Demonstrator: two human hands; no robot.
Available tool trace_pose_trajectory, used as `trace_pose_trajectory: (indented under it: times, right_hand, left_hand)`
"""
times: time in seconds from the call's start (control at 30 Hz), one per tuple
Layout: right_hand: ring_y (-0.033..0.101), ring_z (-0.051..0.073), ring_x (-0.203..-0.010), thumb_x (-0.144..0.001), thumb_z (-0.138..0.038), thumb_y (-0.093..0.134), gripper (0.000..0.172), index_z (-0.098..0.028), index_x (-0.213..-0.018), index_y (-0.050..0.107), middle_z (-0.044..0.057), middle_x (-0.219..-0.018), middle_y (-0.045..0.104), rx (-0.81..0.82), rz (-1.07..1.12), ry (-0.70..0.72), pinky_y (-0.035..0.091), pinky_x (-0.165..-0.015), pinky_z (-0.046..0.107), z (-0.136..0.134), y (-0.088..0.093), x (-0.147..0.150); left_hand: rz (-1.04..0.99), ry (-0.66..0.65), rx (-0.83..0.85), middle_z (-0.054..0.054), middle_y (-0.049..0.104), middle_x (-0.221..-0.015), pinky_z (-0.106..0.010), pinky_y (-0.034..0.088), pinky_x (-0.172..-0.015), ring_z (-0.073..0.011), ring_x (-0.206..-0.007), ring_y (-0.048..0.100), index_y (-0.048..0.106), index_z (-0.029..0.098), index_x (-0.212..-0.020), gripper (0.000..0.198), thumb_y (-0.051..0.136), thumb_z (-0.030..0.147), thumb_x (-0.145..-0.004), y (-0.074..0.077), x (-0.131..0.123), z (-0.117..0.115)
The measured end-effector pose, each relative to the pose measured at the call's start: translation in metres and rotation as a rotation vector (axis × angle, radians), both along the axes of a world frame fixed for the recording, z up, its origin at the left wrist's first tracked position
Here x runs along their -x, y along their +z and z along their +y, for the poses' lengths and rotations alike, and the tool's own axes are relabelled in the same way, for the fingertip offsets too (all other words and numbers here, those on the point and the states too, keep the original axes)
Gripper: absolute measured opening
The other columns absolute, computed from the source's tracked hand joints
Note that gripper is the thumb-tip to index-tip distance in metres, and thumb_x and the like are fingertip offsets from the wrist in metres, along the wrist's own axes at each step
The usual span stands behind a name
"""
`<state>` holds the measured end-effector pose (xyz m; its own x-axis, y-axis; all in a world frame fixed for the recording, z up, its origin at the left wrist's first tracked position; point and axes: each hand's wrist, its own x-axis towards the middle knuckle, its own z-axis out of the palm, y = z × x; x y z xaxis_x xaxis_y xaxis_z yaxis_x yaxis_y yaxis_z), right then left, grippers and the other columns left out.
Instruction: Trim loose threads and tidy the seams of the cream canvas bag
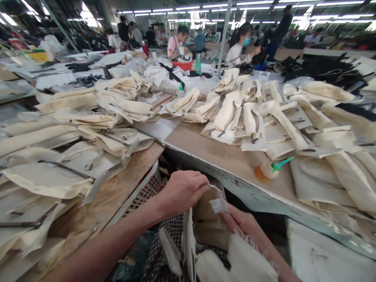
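Observation:
A cream fabric bag piece (213, 231) with a tan lining lies over my lap, its opening facing up. My left hand (188, 192) is closed over the far edge of that piece, fingers curled round the rim. On the other side my right hand (239, 219) grips the right edge, its thumb close to a small white label (219, 205). Its fingertips are partly hidden by the fabric. A checked cloth (167, 250) in dark and white shows beneath the piece.
Stacks of cream bag pieces (47, 176) cover the wooden table (129, 180) at left, and more (249, 121) lie on the table ahead. A glue bottle with a green nozzle (268, 171) stands near the front edge. A white plastic basket (147, 192) sits beside my left arm. Several people work further back.

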<state>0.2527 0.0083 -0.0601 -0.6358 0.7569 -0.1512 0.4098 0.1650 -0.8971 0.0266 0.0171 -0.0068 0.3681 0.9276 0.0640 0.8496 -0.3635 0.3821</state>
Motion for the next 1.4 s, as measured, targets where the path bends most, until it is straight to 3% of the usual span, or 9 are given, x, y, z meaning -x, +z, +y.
trace_pose_trajectory:
  times: [0.2, 0.37, 0.5, 0.63, 0.73, 1.03, 1.13, 1.23, 1.4]
  right_hand:
    - [0.063, 0.026, -0.101, -0.103, -0.06, 0.032, 0.057, -0.017, -0.115, 0.067, 0.01, -0.112, 0.068, 0.309, 0.133, -0.007, 0.051, -0.088, 0.035, 0.008, 0.02, -0.025]
    - [0.061, 0.021, -0.069, -0.101, -0.066, 0.027, 0.066, -0.019, -0.076, 0.066, 0.004, -0.073, 0.068, 0.17, -0.166, 0.096, 0.045, -0.065, 0.029, 0.015, 0.027, -0.033]
    - [0.039, 0.013, -0.045, -0.096, -0.069, 0.035, 0.068, -0.019, -0.05, 0.041, -0.002, -0.047, 0.04, -0.002, -0.517, 0.297, 0.024, -0.048, 0.028, 0.015, 0.039, -0.011]
    - [0.033, 0.012, -0.05, -0.09, -0.05, 0.05, 0.049, -0.019, -0.055, 0.036, -0.003, -0.054, 0.035, 0.132, -0.542, 0.393, 0.02, -0.045, 0.026, 0.014, 0.046, 0.01]
    - [0.03, 0.013, -0.055, -0.091, -0.044, 0.046, 0.041, -0.02, -0.061, 0.033, -0.003, -0.06, 0.034, 0.232, -0.472, 0.425, 0.021, -0.045, 0.024, 0.011, 0.042, 0.01]
    - [0.023, 0.013, -0.054, -0.104, -0.044, 0.027, 0.043, -0.021, -0.067, 0.03, -0.005, -0.063, 0.028, -0.042, -0.301, 0.506, 0.017, -0.05, 0.029, -0.011, 0.027, -0.008]
    - [0.023, 0.012, -0.052, -0.104, -0.047, 0.029, 0.047, -0.021, -0.065, 0.029, -0.006, -0.06, 0.027, 0.059, -0.351, 0.456, 0.017, -0.047, 0.027, -0.009, 0.029, -0.016]
    - [0.034, 0.012, -0.052, -0.102, -0.052, 0.032, 0.05, -0.02, -0.064, 0.038, -0.005, -0.059, 0.038, 0.121, -0.477, 0.387, 0.024, -0.048, 0.025, -0.002, 0.043, -0.025]
    - [0.055, 0.017, -0.065, -0.101, -0.052, 0.042, 0.039, -0.024, -0.081, 0.06, -0.002, -0.074, 0.059, -0.101, -0.362, 0.107, 0.042, -0.056, 0.026, 0.005, 0.073, -0.03]
  left_hand:
    - [0.102, -0.005, -0.053, -0.003, 0.069, -0.088, -0.028, 0.044, -0.07, -0.0196, -0.084, 0.065, 0.065, 0.018, -0.088, 0.024, 0.045, 0.025, -0.099, 0.003, -0.008, -0.011]
    - [0.117, 0.006, -0.096, -0.001, 0.067, -0.084, -0.029, 0.044, -0.067, -0.0195, -0.081, 0.065, 0.062, 0.02, -0.086, 0.022, 0.045, 0.027, -0.099, 0.003, -0.008, -0.019]
    - [0.143, 0.014, -0.118, 0.0, 0.067, -0.083, -0.03, 0.043, -0.062, -0.0203, -0.079, 0.065, 0.061, 0.02, -0.085, 0.022, 0.046, 0.027, -0.099, 0.003, -0.011, -0.019]
    - [0.136, 0.024, -0.098, 0.0, 0.068, -0.085, -0.03, 0.045, -0.065, -0.0202, -0.082, 0.066, 0.063, 0.02, -0.088, 0.022, 0.047, 0.029, -0.099, 0.003, -0.01, -0.017]
    - [0.101, 0.031, -0.06, 0.0, 0.069, -0.089, -0.028, 0.046, -0.071, -0.0189, -0.086, 0.067, 0.065, 0.02, -0.09, 0.022, 0.048, 0.03, -0.099, 0.001, -0.003, -0.017]
    - [0.079, -0.015, -0.049, 0.0, 0.067, -0.086, -0.028, 0.046, -0.07, -0.0182, -0.084, 0.064, 0.063, 0.019, -0.087, 0.025, 0.046, 0.032, -0.1, 0.003, -0.003, -0.024]
    - [0.123, -0.039, -0.074, 0.0, 0.065, -0.082, -0.029, 0.044, -0.064, -0.0193, -0.078, 0.064, 0.061, 0.02, -0.081, 0.026, 0.047, 0.031, -0.099, 0.003, -0.014, -0.025]
    - [0.17, -0.062, -0.105, 0.0, 0.066, -0.081, -0.03, 0.042, -0.06, -0.0202, -0.075, 0.064, 0.06, 0.02, -0.081, 0.024, 0.046, 0.027, -0.099, 0.003, -0.024, -0.02]
    - [0.167, -0.011, -0.081, -0.001, 0.067, -0.081, -0.031, 0.044, -0.063, -0.0213, -0.078, 0.066, 0.063, 0.019, -0.083, 0.026, 0.045, 0.03, -0.099, 0.001, -0.03, -0.008]
